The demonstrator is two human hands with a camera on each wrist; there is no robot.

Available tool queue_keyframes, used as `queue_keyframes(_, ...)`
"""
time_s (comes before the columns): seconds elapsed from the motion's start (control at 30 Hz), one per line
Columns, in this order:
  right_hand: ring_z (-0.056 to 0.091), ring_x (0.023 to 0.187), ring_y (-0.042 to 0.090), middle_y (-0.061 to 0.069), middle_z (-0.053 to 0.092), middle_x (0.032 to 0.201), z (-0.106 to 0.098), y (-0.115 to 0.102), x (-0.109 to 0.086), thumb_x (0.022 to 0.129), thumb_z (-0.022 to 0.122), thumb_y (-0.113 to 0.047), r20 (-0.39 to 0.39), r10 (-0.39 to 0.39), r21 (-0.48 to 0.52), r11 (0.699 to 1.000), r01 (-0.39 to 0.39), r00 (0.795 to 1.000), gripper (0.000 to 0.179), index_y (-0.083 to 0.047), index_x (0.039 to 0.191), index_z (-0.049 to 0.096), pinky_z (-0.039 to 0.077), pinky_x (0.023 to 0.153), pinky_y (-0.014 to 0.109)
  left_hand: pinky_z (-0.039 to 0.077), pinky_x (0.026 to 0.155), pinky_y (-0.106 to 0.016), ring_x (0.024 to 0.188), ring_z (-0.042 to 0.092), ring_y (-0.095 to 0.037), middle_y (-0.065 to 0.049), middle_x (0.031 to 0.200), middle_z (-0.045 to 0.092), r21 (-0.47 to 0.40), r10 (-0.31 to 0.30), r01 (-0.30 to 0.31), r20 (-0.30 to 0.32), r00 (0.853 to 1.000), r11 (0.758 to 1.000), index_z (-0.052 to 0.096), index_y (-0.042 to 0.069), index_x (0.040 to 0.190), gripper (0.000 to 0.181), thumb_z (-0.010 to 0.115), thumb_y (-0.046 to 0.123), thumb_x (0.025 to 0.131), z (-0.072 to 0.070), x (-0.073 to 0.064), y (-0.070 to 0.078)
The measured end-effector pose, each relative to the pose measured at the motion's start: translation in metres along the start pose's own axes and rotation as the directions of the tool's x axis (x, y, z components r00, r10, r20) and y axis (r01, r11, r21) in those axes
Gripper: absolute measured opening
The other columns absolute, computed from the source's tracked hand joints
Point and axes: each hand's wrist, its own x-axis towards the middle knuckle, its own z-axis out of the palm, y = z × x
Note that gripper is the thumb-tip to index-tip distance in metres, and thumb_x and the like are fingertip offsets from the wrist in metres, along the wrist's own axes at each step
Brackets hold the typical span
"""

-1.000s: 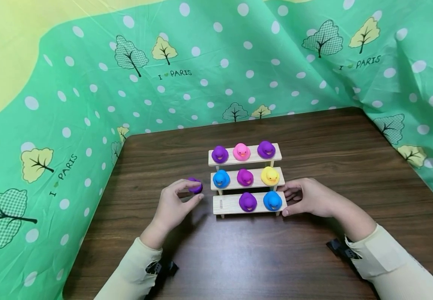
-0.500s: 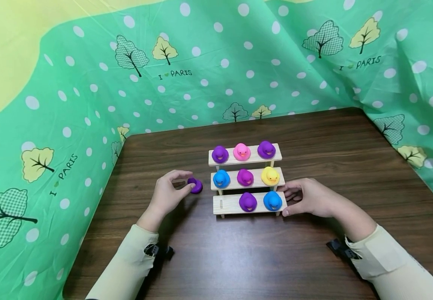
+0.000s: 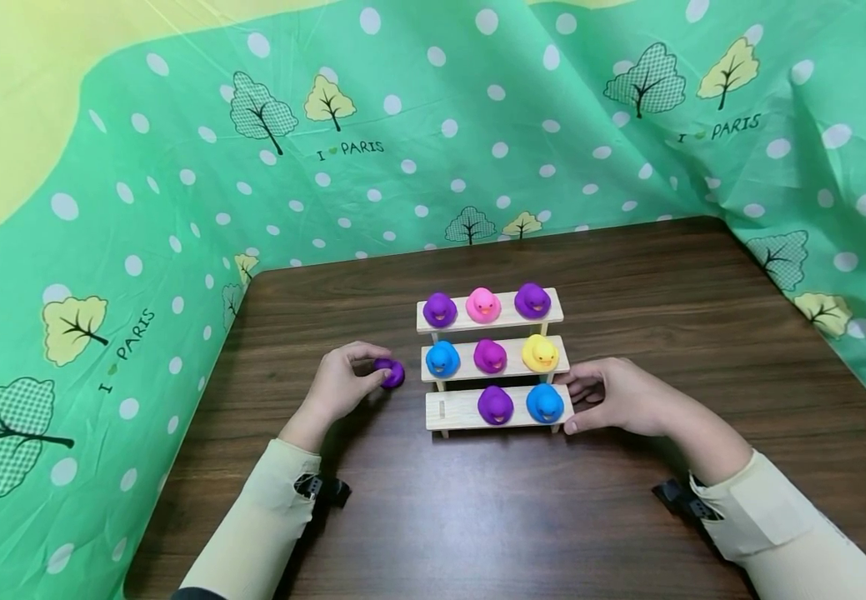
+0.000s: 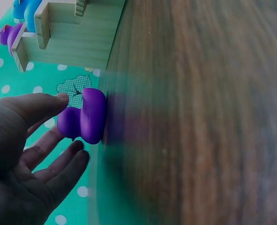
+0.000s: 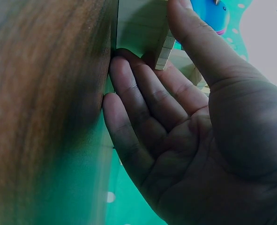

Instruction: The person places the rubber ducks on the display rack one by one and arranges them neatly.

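Observation:
A three-tier wooden display stand (image 3: 458, 410) holds several rubber ducks, including a pink duck (image 3: 483, 306), a yellow duck (image 3: 540, 353) and a blue duck (image 3: 545, 404). Left of it, a purple rubber duck (image 4: 93, 115) stands on the table. My left hand (image 3: 338, 383) is around this duck, thumb on one side and fingers on the other; the left wrist view shows small gaps beside the duck's head. At the stand's right end, my right hand (image 3: 623, 396) holds the lowest step, thumb at its front corner and fingers behind the end board (image 5: 164, 49).
The lowest step has a bare left end beside its purple duck (image 3: 496, 406). Dark wood-grain table (image 3: 448, 517) lies under everything. A green polka-dot cloth (image 3: 433, 167) rises along the table's back and sides.
My left hand drew back a little to the left from the purple duck, then came slightly closer again. That duck stays nearly in place. My right hand and the stand have not visibly moved.

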Motion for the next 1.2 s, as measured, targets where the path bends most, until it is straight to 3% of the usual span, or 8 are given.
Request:
queue_keyframes(0.17, 0.07, 0.103, 0.019, 0.001, 0.075, 0.108, -0.0001, -0.0002, 0.0003, 0.078, 0.096, -0.031, 0.0, 0.0, -0.019, 1.0, 0.0, 1.0, 0.059, -0.006, 0.125, 0.071, 0.062, 0.09, 0.037, 0.061, 0.095, -0.038, 0.113, 0.069, -0.024, -0.003, 0.116, 0.075, -0.013, 0.007, -0.006, 0.027, 1.0, 1.0, 0.082, 0.01, 0.108, 0.021, 0.087, 0.007, 0.088, 0.0005, -0.0004, -0.0005)
queue_keyframes(0.43, 0.07, 0.103, 0.019, 0.001, 0.075, 0.108, 0.0, -0.0002, 0.001, 0.077, 0.096, -0.031, -0.003, -0.002, -0.025, 1.0, 0.002, 1.0, 0.059, -0.007, 0.125, 0.072, 0.062, 0.09, 0.036, 0.06, 0.093, -0.035, 0.113, 0.069, -0.019, 0.001, 0.116, 0.075, 0.066, 0.011, -0.012, 0.022, 1.0, 0.998, 0.082, 0.012, 0.11, 0.023, 0.082, 0.004, 0.088, -0.003, -0.0033, 0.0015)
queue_keyframes(0.6, 0.07, 0.104, 0.02, 0.001, 0.075, 0.109, -0.0001, -0.001, 0.0014, 0.077, 0.096, -0.03, -0.002, -0.005, -0.015, 1.0, 0.005, 1.0, 0.058, -0.008, 0.125, 0.072, 0.062, 0.091, 0.039, 0.061, 0.075, -0.03, 0.092, 0.071, -0.015, 0.001, 0.113, 0.073, 0.061, -0.031, 0.029, 0.031, 0.999, 0.998, 0.082, 0.012, 0.112, 0.035, 0.075, -0.005, 0.083, -0.0056, -0.0065, -0.0004)
queue_keyframes(0.7, 0.071, 0.104, 0.02, 0.001, 0.075, 0.109, -0.0003, -0.0004, 0.0016, 0.077, 0.096, -0.03, -0.002, -0.005, -0.018, 1.0, 0.005, 1.0, 0.057, -0.008, 0.124, 0.072, 0.062, 0.091, 0.039, 0.059, 0.071, -0.029, 0.083, 0.07, -0.013, 0.001, 0.108, 0.072, 0.071, -0.052, 0.05, 0.031, 0.998, 0.996, 0.081, 0.013, 0.113, 0.033, 0.078, -0.003, 0.084, -0.0061, -0.0077, -0.0015)
queue_keyframes(0.97, 0.07, 0.102, 0.018, -0.001, 0.075, 0.106, 0.0003, 0.0022, 0.0011, 0.077, 0.096, -0.032, -0.009, 0.021, -0.042, 0.999, -0.021, 1.0, 0.058, -0.01, 0.124, 0.072, 0.062, 0.09, 0.034, 0.056, 0.073, -0.034, 0.082, 0.067, -0.015, 0.0, 0.092, 0.072, 0.14, -0.053, 0.05, 0.012, 0.999, 0.989, 0.08, 0.016, 0.103, 0.023, 0.092, 0.021, 0.084, -0.005, -0.008, 0.0007)
queue_keyframes(1.07, 0.07, 0.102, 0.018, 0.0, 0.075, 0.107, 0.0001, 0.0025, 0.0006, 0.077, 0.096, -0.032, -0.006, 0.015, -0.038, 0.999, -0.015, 1.0, 0.058, -0.009, 0.124, 0.072, 0.062, 0.09, 0.034, 0.057, 0.078, -0.037, 0.086, 0.068, -0.017, -0.001, 0.096, 0.072, 0.153, -0.048, 0.046, 0.009, 0.999, 0.987, 0.08, 0.015, 0.103, 0.028, 0.094, 0.025, 0.081, -0.0048, -0.0085, 0.001)
queue_keyframes(1.2, 0.07, 0.103, 0.02, 0.001, 0.075, 0.108, -0.0001, 0.0017, 0.0004, 0.078, 0.096, -0.031, -0.001, 0.002, -0.024, 1.0, -0.002, 1.0, 0.059, -0.007, 0.126, 0.071, 0.062, 0.09, 0.037, 0.059, 0.089, -0.041, 0.099, 0.069, -0.021, -0.002, 0.109, 0.069, 0.134, -0.03, 0.025, 0.038, 0.999, 0.991, 0.076, 0.013, 0.115, 0.045, 0.097, 0.024, 0.077, -0.0047, -0.0095, 0.0)
